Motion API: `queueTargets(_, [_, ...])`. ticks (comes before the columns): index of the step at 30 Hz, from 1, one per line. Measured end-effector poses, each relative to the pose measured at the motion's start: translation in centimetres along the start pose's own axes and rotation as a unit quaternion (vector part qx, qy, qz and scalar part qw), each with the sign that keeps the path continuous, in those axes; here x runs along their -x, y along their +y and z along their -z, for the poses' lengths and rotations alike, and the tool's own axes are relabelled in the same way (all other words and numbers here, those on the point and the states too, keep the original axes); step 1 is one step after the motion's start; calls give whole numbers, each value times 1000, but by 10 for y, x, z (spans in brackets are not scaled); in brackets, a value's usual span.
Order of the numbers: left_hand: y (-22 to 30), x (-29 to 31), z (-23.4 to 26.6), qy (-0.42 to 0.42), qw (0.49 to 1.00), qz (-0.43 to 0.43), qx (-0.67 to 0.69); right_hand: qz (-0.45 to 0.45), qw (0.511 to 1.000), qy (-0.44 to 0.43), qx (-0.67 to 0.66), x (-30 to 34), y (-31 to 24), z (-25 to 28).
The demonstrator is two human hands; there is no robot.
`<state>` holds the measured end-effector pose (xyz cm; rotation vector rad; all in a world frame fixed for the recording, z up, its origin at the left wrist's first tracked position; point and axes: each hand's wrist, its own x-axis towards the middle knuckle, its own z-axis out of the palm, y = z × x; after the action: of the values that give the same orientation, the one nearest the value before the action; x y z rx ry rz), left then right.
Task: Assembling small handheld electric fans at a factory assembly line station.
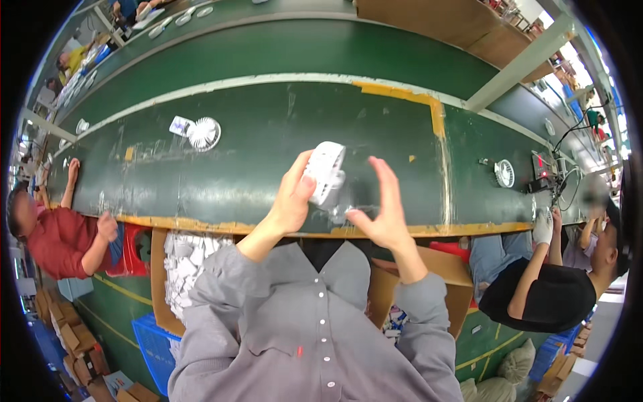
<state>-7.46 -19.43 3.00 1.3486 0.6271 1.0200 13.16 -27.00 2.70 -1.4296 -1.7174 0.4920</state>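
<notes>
My left hand (292, 199) grips a small white fan (326, 167) by its round rim, with the thumb across it. The fan is held up over the near part of the green bench, turned edge-on. To its right, my right hand (387, 218) is apart from it, thumb and fingers spread and nothing between them. Farther left on the bench lies another white handheld fan (203, 135) with its grille upward. A third white fan (504, 173) sits toward the right end of the bench.
Left of me is a person in a red shirt (67, 238); right, a person in black (549, 291). A cardboard box of white pieces (191, 268) stands below the bench edge. Wired equipment (544, 171) is at the right end. A pale post (522, 63) rises behind.
</notes>
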Motion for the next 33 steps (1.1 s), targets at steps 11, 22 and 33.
queueTargets(11, [40,44,-11,118,943,110,292,-304,791,13,-531,50,-49,-46])
queueTargets(22, [8,95,-27,232,970,-37,-64,-209,737,37,-642,58,-66,-25])
queueTargets(33, [39,91,-37,-103,941,-273,-169,-225,801,-40,-553,90,-68,7])
